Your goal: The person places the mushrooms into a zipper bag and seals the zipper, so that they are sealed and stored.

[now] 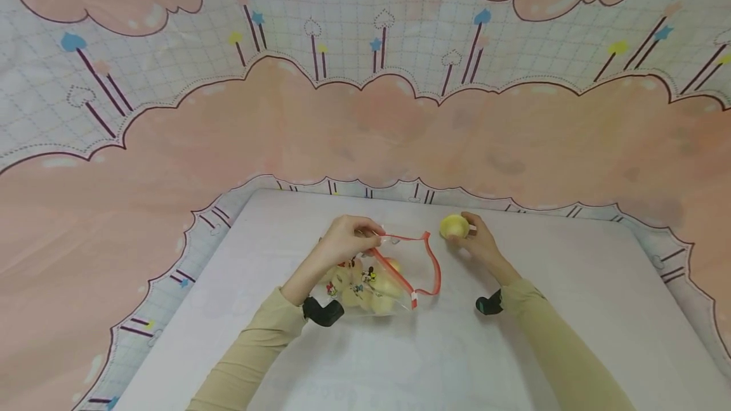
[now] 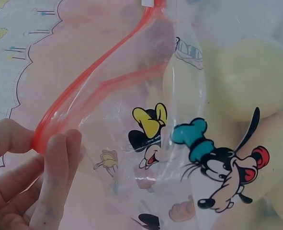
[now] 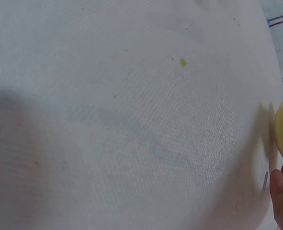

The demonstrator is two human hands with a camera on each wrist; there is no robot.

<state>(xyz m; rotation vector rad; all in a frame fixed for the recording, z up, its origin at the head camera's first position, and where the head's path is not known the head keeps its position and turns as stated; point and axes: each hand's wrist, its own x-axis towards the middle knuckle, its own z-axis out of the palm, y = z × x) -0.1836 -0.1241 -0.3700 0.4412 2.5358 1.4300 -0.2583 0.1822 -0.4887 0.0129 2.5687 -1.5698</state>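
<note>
Beside the zip bag (image 1: 377, 271) mouth: yellow cake (image 1: 454, 226) pinched in right hand (image 1: 476, 243) | left hand (image 1: 342, 241) pinches bag's red rim (image 2: 84, 91), mouth facing the cake, long axis toward person.

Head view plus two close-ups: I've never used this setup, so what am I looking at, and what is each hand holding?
No machine here: a person's bare hands, with a camera on the head and one on each wrist. The head view looks down on a white table. The left hand pinches the red zip edge of a clear cartoon-printed bag holding pale yellow balls; the left wrist view shows that pinch close up. The right hand holds one yellow ball beside the bag's open mouth; its wrist view shows mostly table.
</note>
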